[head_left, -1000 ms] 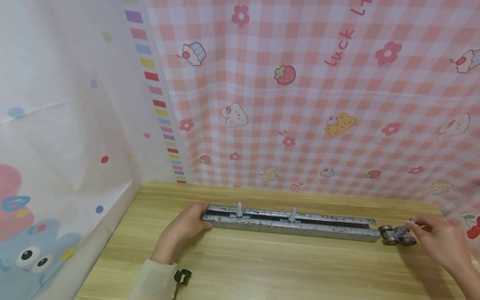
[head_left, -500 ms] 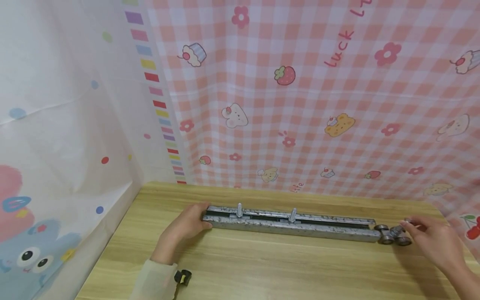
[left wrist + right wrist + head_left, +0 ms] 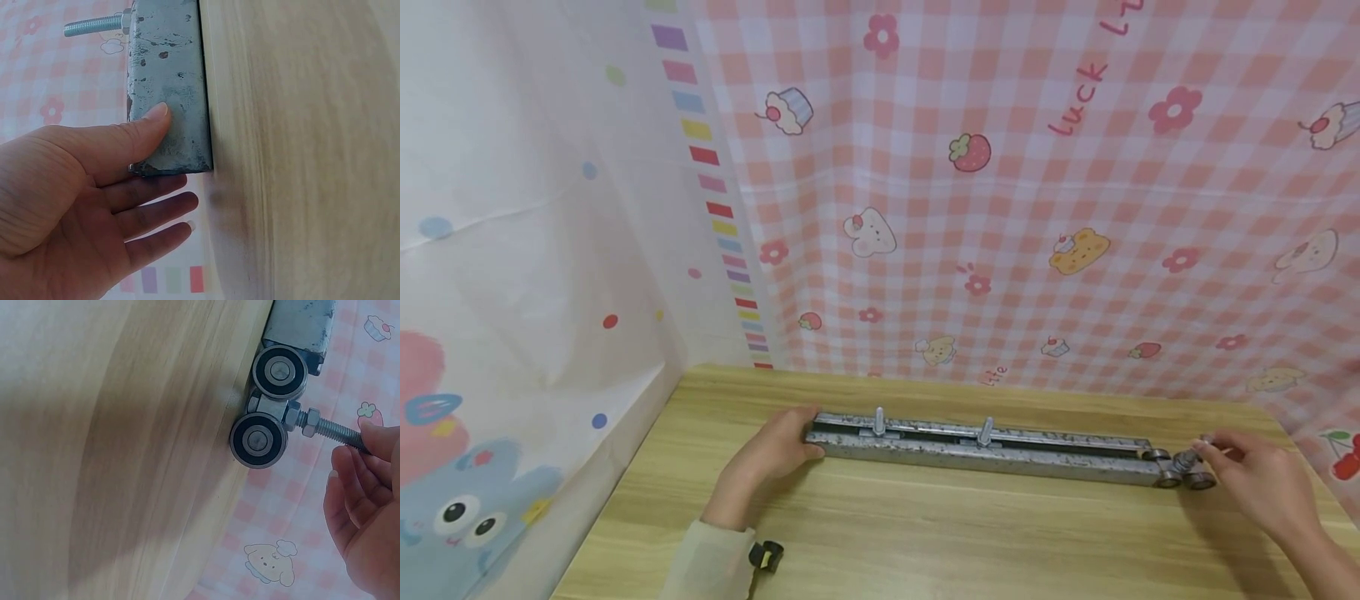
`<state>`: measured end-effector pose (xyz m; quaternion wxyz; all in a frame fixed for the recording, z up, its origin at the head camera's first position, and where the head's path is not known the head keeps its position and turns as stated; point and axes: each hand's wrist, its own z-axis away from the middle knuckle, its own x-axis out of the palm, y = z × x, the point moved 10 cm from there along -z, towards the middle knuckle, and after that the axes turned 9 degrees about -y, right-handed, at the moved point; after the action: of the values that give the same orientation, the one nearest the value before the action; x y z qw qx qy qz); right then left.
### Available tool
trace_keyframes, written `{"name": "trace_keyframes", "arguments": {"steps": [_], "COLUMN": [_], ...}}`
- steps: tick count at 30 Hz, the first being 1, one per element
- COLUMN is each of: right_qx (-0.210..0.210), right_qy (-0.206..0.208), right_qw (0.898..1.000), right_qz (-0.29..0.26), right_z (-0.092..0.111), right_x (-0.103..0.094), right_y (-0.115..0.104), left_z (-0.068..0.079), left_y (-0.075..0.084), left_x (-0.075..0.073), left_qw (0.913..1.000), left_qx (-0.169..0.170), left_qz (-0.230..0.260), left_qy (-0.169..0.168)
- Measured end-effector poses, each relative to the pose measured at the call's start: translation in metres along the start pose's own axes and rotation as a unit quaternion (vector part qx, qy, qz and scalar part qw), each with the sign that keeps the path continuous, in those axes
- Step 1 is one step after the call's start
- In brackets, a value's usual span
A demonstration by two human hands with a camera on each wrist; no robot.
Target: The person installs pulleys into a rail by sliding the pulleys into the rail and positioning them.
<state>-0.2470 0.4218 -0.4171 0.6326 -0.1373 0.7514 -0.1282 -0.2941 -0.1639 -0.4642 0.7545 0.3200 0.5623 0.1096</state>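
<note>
A long grey metal rail [image 3: 1000,458] with a slot along its top lies across the table. Two upright bolts [image 3: 879,422] stand up out of the slot. At the rail's left end my left hand [image 3: 778,443] grips it, the thumb [image 3: 147,128] on its side face. My right hand [image 3: 1270,479] pinches the threaded bolt [image 3: 337,432] of a roller trolley between thumb and fingers. The trolley's wheels [image 3: 257,440] are at the rail's right end; the front pair meets the opening, and whether they are inside it I cannot tell.
The wooden table [image 3: 940,533] carries the rail near its back. A pink checked curtain [image 3: 1000,208] hangs behind, and a white patterned sheet [image 3: 535,250] stands at the left. A small black clip-like object [image 3: 766,556] is beside the left sleeve.
My right hand has moved left with the roller trolley, bringing its front wheels from just beyond the rail's end up against it. The left hand and the rail look unmoved.
</note>
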Motion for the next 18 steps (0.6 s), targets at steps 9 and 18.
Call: {"name": "trace_keyframes", "arguments": {"steps": [9, 18], "right_qx": [-0.003, 0.004], "right_qy": [-0.007, -0.011], "right_qw": [1.000, 1.000], "right_qz": [-0.009, -0.015], "right_z": [-0.0050, -0.0060], "right_x": [0.0010, 0.0052], "right_y": [-0.0011, -0.0011], "left_z": [0.0004, -0.0001], "left_y": [-0.0027, -0.0003], "left_x": [0.0016, 0.0013], "left_qw": [1.0000, 1.0000], "left_qx": [-0.001, 0.004], "left_qz": [0.003, 0.003], "left_qy": [0.001, -0.001]}}
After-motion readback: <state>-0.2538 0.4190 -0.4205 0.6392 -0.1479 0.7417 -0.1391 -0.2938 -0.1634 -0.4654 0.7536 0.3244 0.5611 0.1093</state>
